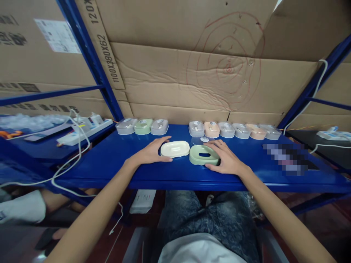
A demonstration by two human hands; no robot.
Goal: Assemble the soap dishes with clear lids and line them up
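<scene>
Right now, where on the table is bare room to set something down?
Left of the left hand, before three boxes; between the right hand and blurred item. Crowded: around the white tray and green tray, and along six boxes.

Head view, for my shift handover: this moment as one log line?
left hand: holds white tray | right hand: holds green base | clear lid: behind green base

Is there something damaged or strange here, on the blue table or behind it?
Yes: the cardboard behind the blue table is creased and bears rough red rings, unusual for a backing panel. Nothing looks spilled.
</scene>
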